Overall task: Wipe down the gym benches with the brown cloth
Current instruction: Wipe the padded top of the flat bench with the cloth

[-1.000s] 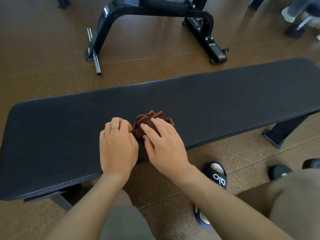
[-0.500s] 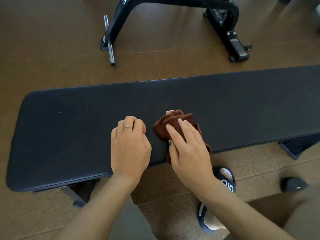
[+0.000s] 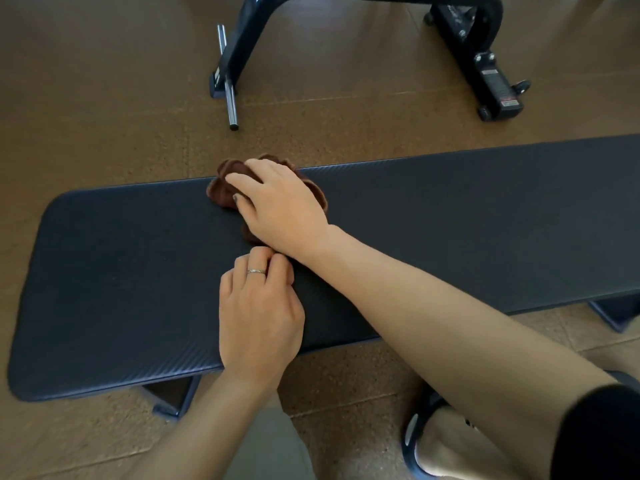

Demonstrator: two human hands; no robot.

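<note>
The black padded counter (image 3: 450, 209) ran across the view, and it serves as the landmark here. On its near half rested the left hand (image 3: 259, 317), with a ring (image 3: 256, 271) on one finger; the fingers were curled under and held nothing. Beyond this hand, at the far edge of the counter, the right hand (image 3: 280, 202) pressed with flat, slightly spread fingers on the crumpled brown cloth (image 3: 221, 192). Behind the counter, a black machine frame (image 3: 491, 77) stood on the floor (image 3: 104, 98).

Gym: padded flat bench (image 3: 450, 220), black equipment frame (image 3: 485, 64), speckled rubber floor (image 3: 104, 116).
</note>
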